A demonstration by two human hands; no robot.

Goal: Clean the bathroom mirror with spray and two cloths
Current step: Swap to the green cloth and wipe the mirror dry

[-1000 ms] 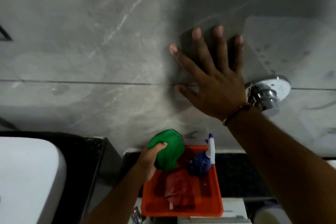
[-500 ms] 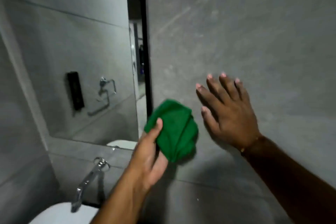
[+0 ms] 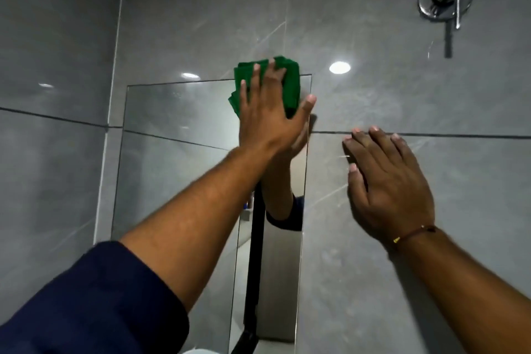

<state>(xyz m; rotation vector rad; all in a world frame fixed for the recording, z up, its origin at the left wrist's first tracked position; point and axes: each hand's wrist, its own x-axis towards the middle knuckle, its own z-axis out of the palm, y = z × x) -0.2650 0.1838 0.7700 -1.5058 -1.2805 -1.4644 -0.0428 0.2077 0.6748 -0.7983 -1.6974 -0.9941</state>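
The step in hand reads as the wiping stage: the left hand [image 3: 267,112] lies flat with its fingers spread, pressing a folded green microfibre cloth [image 3: 288,82] against the top right corner of the frameless rectangular wall mirror [image 3: 178,152], so that the cloth overlaps the glass's upper edge and spills a little onto the grey stone-look wall tile [image 3: 373,89] above. The right hand [image 3: 388,184] holds nothing; it rests open, palm down and fingers together, on the tile just beside the mirror's right edge, apparently as a brace. The next move probably calls for drawing the cloth across or down the glass with even pressure, keeping it flat so no streaks are left, and working away from the corner. By count, one mirror, one cloth and two hands are in sight; the second cloth and the spray bottle the task names do not show here. A single round chrome tap control [image 3: 444,0] sits high on the wall, well apart from both hands.
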